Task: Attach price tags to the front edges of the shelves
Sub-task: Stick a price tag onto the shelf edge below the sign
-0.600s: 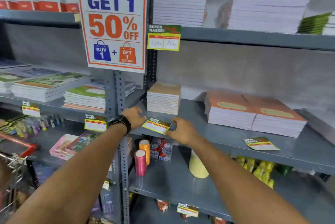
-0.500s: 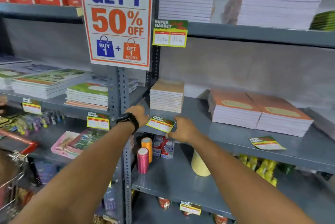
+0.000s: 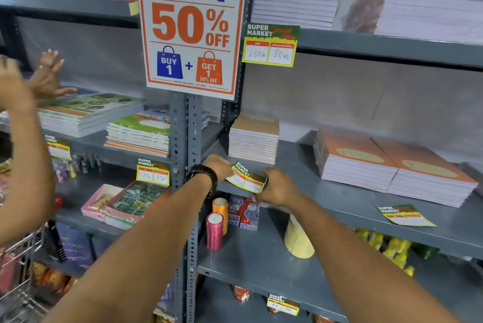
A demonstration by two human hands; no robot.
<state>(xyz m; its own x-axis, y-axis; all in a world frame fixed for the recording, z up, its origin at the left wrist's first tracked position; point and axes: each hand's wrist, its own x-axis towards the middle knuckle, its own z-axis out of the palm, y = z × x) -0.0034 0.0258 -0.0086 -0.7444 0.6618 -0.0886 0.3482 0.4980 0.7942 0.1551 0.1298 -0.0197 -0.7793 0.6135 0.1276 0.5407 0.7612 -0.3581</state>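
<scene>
1. The left hand [image 3: 218,167] and right hand [image 3: 278,186] each pinch an end of 1 tag [image 3: 247,178] at the front edge of the middle shelf [image 3: 339,207], near its left corner by the upright post [image 3: 187,165].
2. The tag lies tilted, half on the shelf top, in front of a small stack of notebooks [image 3: 253,139].
3. A spare tag [image 3: 405,215] lies flat near the same front edge, well to the right.
4. A watch [image 3: 205,175] sits on the left wrist.
5. Below, 2 spools [image 3: 217,223] stand at the lower shelf's left end.
</scene>
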